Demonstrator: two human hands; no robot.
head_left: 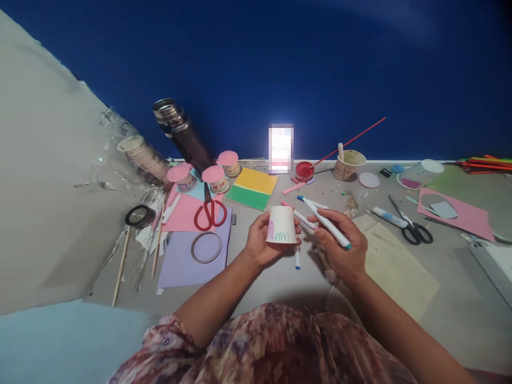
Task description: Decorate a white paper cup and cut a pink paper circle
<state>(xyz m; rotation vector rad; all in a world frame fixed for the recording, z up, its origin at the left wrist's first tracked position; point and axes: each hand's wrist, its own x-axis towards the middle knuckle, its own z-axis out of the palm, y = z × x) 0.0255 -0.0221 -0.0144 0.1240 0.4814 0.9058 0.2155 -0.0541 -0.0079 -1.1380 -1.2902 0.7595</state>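
Note:
My left hand [260, 242] is wrapped around a white paper cup [281, 225], which is upside down. A purple patch and green wavy lines are drawn on the cup's side. To its right, my right hand [344, 240] grips a white felt-tip pen [328, 224] with a blue tip pointing up-left and a green end. Pen and cup are apart. Behind the cup lie another marker with a pink end [304, 218] and a white one partly hidden by the held pen. A marker with a blue end [297, 258] rests just below the cup.
Red-handled scissors [210, 213], a tape ring [206, 247] and purple paper [180, 266] lie left. Behind stand pink-topped cups [216, 180], a flask [186, 136] and stacked cups [146, 160]. Rightward are black-handled scissors [416, 232], a glue stick [389, 217] and pink paper [472, 216].

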